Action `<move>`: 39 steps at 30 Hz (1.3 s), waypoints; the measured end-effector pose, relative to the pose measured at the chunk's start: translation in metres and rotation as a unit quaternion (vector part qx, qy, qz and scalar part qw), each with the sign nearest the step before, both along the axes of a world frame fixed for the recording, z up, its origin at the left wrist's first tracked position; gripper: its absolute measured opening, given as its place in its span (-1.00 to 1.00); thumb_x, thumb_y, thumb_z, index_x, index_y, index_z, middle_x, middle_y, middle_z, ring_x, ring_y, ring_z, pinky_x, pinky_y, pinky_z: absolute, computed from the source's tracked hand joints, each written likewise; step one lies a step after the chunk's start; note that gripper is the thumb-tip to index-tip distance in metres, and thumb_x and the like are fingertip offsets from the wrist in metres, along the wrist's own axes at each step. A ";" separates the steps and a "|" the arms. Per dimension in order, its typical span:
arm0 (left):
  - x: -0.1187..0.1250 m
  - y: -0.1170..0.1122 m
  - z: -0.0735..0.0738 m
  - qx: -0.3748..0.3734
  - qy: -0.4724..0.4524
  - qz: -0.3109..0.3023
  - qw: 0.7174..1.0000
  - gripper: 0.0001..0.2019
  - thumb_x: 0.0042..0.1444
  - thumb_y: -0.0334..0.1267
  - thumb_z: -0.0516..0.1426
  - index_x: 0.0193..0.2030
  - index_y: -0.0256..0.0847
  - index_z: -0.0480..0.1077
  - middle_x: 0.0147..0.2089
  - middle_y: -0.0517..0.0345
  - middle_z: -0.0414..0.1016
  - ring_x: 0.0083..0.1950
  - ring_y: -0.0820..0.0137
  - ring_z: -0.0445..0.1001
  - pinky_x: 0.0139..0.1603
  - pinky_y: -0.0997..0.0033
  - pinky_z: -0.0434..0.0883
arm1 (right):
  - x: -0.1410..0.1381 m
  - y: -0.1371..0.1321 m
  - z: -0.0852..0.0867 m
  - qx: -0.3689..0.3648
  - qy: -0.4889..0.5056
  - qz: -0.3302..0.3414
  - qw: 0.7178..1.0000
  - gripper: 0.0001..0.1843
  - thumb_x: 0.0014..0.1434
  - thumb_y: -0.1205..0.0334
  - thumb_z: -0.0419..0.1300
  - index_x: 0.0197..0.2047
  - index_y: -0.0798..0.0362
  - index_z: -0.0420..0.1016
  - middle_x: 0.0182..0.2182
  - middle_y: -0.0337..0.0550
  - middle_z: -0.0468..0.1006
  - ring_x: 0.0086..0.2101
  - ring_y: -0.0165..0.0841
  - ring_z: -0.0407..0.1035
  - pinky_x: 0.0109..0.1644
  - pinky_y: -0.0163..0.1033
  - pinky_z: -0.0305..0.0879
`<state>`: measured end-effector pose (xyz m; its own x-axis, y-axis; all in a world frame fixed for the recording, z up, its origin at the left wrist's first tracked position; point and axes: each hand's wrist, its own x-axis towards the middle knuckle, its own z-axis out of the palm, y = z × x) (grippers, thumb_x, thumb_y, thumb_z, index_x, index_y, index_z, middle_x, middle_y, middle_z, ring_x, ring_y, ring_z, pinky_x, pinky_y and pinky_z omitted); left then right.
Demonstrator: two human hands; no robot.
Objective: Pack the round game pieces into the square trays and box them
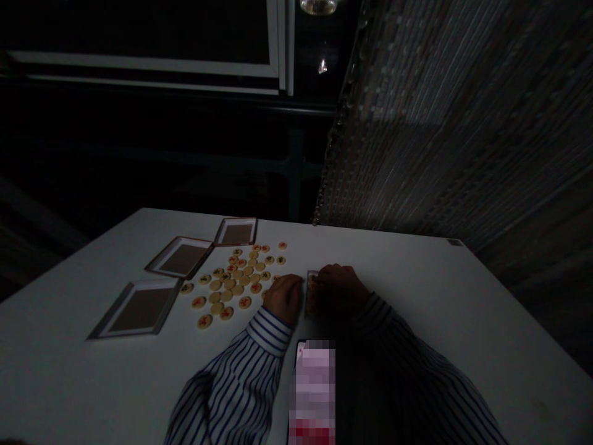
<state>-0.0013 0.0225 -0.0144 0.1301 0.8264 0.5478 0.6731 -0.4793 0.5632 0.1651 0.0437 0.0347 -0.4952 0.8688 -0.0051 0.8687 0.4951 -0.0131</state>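
Observation:
A small box lies on the white table in front of me, with several round xiangqi pieces inside it. My left hand rests at the box's left side, fingers curled together; whatever they hold, if anything, is hidden. From the right, my right hand reaches over the box's far end with its fingers bent down and close together. Dim light hides what is under those fingertips. Left of my left hand, many loose xiangqi pieces are scattered, some plain side up and others showing red or dark characters.
Three shallow open trays or lids form a slanting row on the left of the table. A lit phone lies near me between my forearms. A bead curtain hangs beyond the table on the right.

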 end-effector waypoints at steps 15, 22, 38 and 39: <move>-0.007 0.001 0.002 0.006 -0.016 0.024 1.000 -0.79 0.05 -0.36 -0.05 -0.24 -0.28 0.37 -0.25 0.04 0.46 -0.18 0.40 0.40 -0.12 0.35 0.36 | 0.014 0.000 0.031 0.100 0.129 -0.040 0.986 -0.75 0.13 0.21 -0.06 -0.27 0.05 0.41 -0.27 -0.16 0.45 -0.23 -0.38 0.25 -0.14 -0.27 -0.01; -0.013 0.003 0.008 0.020 -0.018 0.048 0.998 -0.80 0.04 -0.33 -0.03 -0.25 -0.27 0.38 -0.25 0.03 0.47 -0.18 0.37 0.41 -0.13 0.32 0.37 | 0.016 -0.001 0.031 0.136 0.167 -0.026 0.976 -0.76 0.12 0.21 -0.04 -0.29 0.06 0.42 -0.32 -0.17 0.46 -0.27 -0.39 0.26 -0.14 -0.29 -0.01; -0.042 0.003 0.020 0.045 0.012 0.108 0.993 -0.79 0.00 -0.23 0.01 -0.26 -0.22 0.39 -0.23 0.05 0.46 -0.15 0.31 0.39 -0.12 0.23 0.34 | 0.011 -0.008 0.039 0.136 0.173 -0.007 0.975 -0.76 0.12 0.22 -0.05 -0.28 0.08 0.41 -0.28 -0.12 0.46 -0.25 -0.36 0.25 -0.14 -0.26 0.01; -0.042 0.003 0.018 0.045 0.029 0.105 0.993 -0.79 -0.01 -0.22 0.03 -0.26 -0.22 0.39 -0.22 0.04 0.45 -0.15 0.29 0.38 -0.11 0.21 0.34 | 0.009 -0.008 0.039 0.137 0.170 -0.005 0.976 -0.76 0.12 0.22 -0.05 -0.28 0.07 0.41 -0.28 -0.13 0.46 -0.25 -0.37 0.25 -0.14 -0.26 0.01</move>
<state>-0.0434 0.0251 0.0031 -0.0068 0.7864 0.6177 0.7942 -0.3711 0.4811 0.1741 0.0354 0.0741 -0.4190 0.8197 0.3905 0.8424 0.5114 -0.1698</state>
